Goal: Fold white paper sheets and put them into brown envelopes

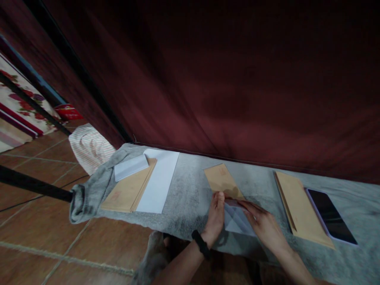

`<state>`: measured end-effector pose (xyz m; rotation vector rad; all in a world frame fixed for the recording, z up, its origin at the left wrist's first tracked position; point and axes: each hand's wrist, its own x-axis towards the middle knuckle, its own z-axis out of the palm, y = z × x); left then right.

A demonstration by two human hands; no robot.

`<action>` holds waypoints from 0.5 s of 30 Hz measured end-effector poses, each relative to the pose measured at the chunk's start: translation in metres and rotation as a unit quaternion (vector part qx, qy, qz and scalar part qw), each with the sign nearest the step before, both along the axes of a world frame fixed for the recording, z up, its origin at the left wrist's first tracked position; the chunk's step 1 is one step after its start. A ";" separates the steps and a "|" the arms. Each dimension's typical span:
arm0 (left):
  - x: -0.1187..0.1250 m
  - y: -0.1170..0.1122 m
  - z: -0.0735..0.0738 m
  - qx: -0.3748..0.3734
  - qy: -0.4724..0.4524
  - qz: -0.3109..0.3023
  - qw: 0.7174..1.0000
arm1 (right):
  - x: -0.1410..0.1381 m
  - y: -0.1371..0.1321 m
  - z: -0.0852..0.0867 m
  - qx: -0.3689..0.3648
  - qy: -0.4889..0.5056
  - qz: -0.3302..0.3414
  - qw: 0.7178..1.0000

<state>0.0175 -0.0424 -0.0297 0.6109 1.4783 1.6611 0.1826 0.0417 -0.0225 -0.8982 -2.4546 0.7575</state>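
A brown envelope [222,178] lies on the grey cloth in front of me, its near end between my hands. A folded sheet of white paper [236,221] meets that end and looks partly tucked into it; the exact overlap is hidden by my fingers. My left hand [216,215], with a black band on the wrist, grips the envelope's left edge, thumb on top. From the other side, my right hand [264,223] holds the paper close to the envelope's mouth, its fingers together and pointing left.
Left, brown envelopes [127,192] lie stacked with a folded white sheet [130,167] on top and white paper [160,182] beside. Right, more envelopes [303,209] lie against a phone [331,215]. A dark red curtain [237,99] hangs behind; a black bar [35,184] juts in left.
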 end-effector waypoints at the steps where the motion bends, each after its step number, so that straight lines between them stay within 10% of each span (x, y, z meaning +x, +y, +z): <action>1: 0.000 -0.001 0.003 0.002 -0.002 -0.015 1.000 | 0.003 0.003 0.003 -0.007 0.006 -0.021 1.000; 8: -0.001 -0.011 0.015 0.018 0.119 -0.114 0.986 | 0.020 0.014 0.019 -0.107 0.057 -0.121 0.985; 15: -0.019 -0.005 0.013 -0.027 0.006 -0.030 0.999 | 0.013 0.026 0.020 -0.251 0.202 -0.173 0.931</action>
